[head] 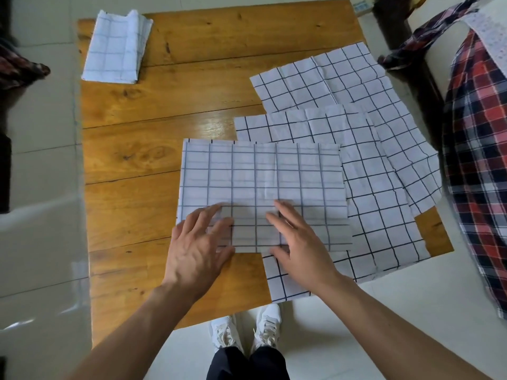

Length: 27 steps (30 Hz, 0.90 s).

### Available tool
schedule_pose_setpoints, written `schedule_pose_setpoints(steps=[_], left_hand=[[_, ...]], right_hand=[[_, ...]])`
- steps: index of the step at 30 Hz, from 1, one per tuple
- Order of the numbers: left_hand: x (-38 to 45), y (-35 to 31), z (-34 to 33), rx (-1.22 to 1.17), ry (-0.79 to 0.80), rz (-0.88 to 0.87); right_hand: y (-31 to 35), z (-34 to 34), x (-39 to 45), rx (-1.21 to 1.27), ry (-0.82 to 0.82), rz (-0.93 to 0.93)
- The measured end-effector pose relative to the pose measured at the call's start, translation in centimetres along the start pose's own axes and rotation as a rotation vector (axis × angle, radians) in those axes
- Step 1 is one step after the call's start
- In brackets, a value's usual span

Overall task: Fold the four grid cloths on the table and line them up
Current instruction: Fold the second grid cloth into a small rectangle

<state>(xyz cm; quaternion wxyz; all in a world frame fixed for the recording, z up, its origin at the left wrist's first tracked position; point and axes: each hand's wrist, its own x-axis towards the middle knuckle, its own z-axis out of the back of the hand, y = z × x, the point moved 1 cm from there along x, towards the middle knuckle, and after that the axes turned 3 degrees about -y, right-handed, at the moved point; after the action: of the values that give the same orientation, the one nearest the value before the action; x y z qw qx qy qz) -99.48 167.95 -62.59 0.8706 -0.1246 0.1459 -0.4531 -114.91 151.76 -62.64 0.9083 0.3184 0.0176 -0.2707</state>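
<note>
A white cloth with a dark grid point(260, 176), folded in half, lies flat in the middle of the wooden table point(153, 160). My left hand point(200, 242) and my right hand point(296, 242) rest flat on its near edge, fingers spread, holding nothing. Beneath it on the right lies an unfolded grid cloth point(381, 220), hanging over the table's near edge. A third grid cloth point(329, 78) lies spread at the far right, drooping over the right edge. A small folded grid cloth point(115, 50) sits at the far left corner.
A red and dark plaid fabric point(477, 160) lies on furniture to the right of the table. A dark patterned fabric point(19, 67) is at the left. My white shoes point(247, 330) stand on the pale tiled floor by the table's near edge.
</note>
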Motion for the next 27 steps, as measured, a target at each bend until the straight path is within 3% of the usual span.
schedule_pose_setpoints(steps=[11, 17, 22, 27], left_hand=[[-1.4, 5.1, 2.3, 0.021, 0.048, 0.058], [-1.0, 4.8, 3.1, 0.085, 0.108, 0.011], [-0.6, 4.3, 3.3, 0.245, 0.166, -0.129], [-0.1, 3.3, 3.3, 0.304, 0.173, -0.14]], right_hand=[[1.4, 0.1, 0.3, -0.1, -0.008, -0.027], [4.3, -1.4, 1.2, -0.133, -0.021, 0.078], [4.8, -2.4, 2.1, -0.176, -0.02, 0.029], [4.7, -2.1, 2.2, -0.157, -0.006, 0.019]])
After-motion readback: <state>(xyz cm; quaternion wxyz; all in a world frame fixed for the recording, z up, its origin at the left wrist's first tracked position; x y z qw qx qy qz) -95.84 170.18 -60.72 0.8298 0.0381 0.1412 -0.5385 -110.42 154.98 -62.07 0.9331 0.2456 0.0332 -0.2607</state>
